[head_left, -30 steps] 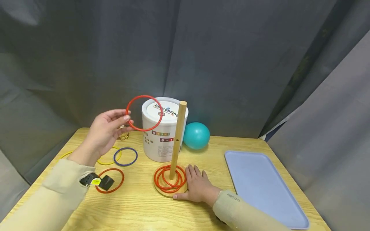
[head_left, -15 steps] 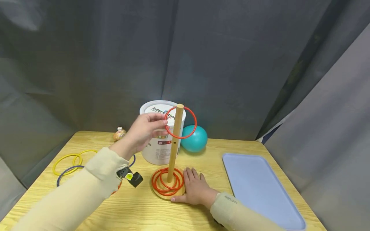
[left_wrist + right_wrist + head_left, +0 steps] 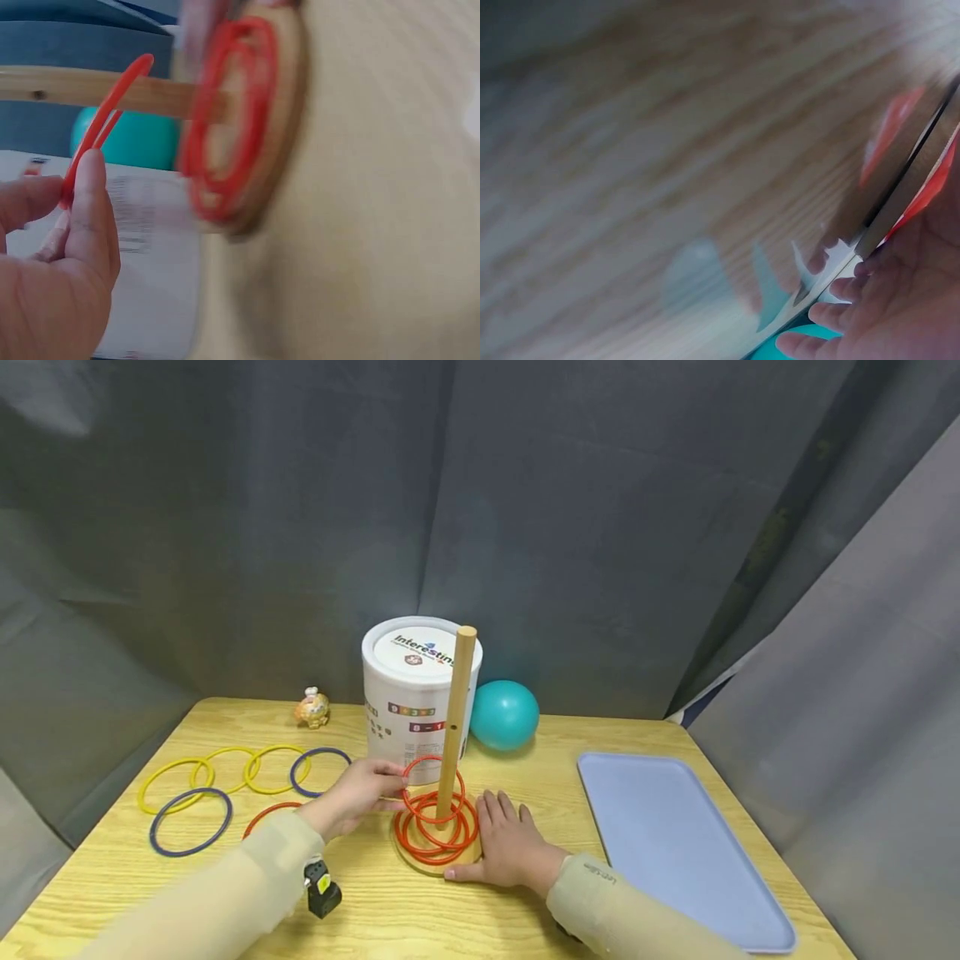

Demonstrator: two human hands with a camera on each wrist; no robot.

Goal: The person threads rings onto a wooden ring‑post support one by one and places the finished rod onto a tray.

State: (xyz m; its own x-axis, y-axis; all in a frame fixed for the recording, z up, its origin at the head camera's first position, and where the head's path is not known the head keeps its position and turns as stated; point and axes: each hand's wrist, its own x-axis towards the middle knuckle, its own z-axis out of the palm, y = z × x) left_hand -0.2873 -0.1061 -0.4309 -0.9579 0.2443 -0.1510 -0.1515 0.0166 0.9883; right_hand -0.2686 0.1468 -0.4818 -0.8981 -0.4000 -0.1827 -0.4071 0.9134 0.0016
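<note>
A wooden peg stands on a round base that carries several red rings. My left hand pinches one more red ring, which is threaded on the peg and tilted just above the stack. In the left wrist view the thumb and a finger pinch that ring around the peg. My right hand lies flat on the table, fingers straight against the base's right edge; the right wrist view shows its fingers by the base edge.
A white tub and a teal ball stand behind the peg. A pale blue tray lies at the right. Yellow rings, blue rings, a red ring and a small figurine lie at the left.
My left hand carried the red ring right over the peg's top, then lowered it down the peg to just above the stack. The right hand stayed put.
</note>
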